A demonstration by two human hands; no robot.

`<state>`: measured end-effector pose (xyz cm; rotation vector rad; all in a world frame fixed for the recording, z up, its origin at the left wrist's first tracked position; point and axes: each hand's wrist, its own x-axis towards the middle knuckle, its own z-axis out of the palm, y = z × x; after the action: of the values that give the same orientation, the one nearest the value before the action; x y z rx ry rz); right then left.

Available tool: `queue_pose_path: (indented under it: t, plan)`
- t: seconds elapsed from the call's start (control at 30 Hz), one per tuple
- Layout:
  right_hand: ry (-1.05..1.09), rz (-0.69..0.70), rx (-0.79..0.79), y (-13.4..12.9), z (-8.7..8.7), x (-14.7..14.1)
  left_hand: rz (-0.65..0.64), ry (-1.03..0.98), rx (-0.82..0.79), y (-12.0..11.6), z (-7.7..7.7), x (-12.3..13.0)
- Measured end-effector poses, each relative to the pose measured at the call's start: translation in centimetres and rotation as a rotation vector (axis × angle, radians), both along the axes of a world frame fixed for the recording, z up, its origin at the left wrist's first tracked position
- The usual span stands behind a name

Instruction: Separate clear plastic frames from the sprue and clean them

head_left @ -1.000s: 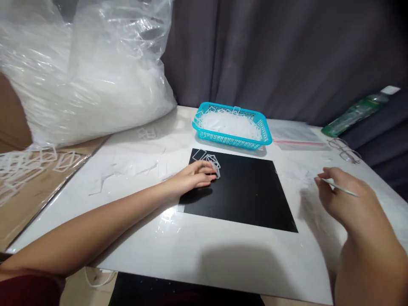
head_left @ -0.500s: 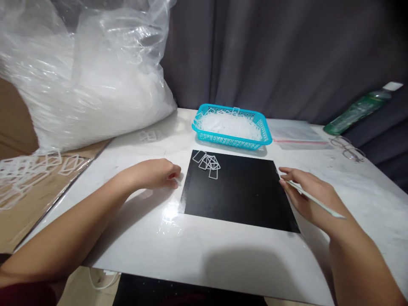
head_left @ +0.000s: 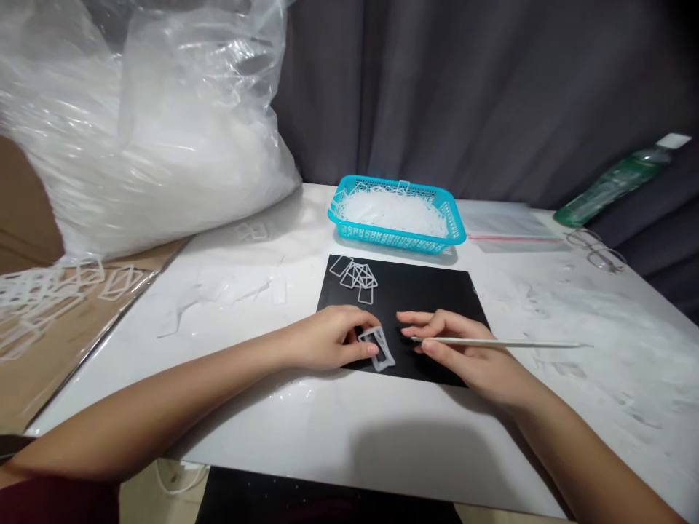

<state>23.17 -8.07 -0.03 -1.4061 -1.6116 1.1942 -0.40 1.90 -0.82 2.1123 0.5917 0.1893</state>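
My left hand [head_left: 330, 338] is closed on a few white rectangular frames [head_left: 389, 359], pinched between thumb and fingers over the near edge of a black mat [head_left: 415, 306]. To its right, my right hand [head_left: 470, 349] holds a thin pale stick [head_left: 524, 343] with pointed ends, roughly level. The stick lies between thumb and index finger; the other fingers are stretched toward the left hand. A small pile of loose white frames [head_left: 357, 275] rests at the mat's far left corner, beyond my left hand.
Behind the mat stands a blue basket [head_left: 396, 239] full of white pieces. A big clear plastic bag [head_left: 180, 145] fills the back left, with more frames on cardboard [head_left: 103, 320]. Clear zip bags [head_left: 507, 225], glasses [head_left: 598, 251] and a green bottle [head_left: 617, 178] are at right.
My left hand has moved right onto the mat, with frames now visible in its grip. My right hand has come left over the mat, and the stick has turned nearly level.
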Motion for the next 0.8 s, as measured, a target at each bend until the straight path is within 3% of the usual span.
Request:
queue_pose_path:
  t: [0.07, 0.13, 0.3, 0.43, 0.5, 0.53, 0.63, 0.7, 0.8]
  plan:
    - [0.033, 0.009, -0.024, 0.1, -0.3, -0.6, 0.041, 0.062, 0.279, 1.6, 0.9, -1.0]
    - [0.026, 0.01, -0.026, 0.2, -0.7, -1.0, 0.113, 0.131, 0.429, 3.7, 1.5, -1.9]
    - [-0.001, 0.024, -0.034, 0.6, -1.4, -1.4, 0.055, 0.169, 0.549, 8.0, 0.6, -2.0]
    - [-0.002, 0.013, -0.054, 0.8, -1.5, -1.1, 0.061, 0.073, 0.516, 8.5, -0.6, -0.8]
    - [-0.009, 0.006, -0.066, 0.8, -1.6, -1.0, 0.131, -0.087, 0.344, 7.6, -0.2, -0.2]
    - [-0.014, 0.001, -0.069, 0.8, -1.6, -0.9, 0.192, -0.184, 0.182, 7.0, 0.2, 0.0]
    - [-0.02, -0.006, -0.072, 0.9, -1.6, -0.8, 0.397, -0.426, -0.566, 4.5, 1.7, 0.8]
    - [-0.021, -0.006, -0.071, 0.9, -1.7, -0.8, 0.421, -0.488, -1.006, 2.9, 2.5, 1.2]
    - [-0.017, -0.008, -0.06, 1.0, -1.7, -0.8, 0.394, -0.511, -1.345, 1.5, 3.1, 1.4]
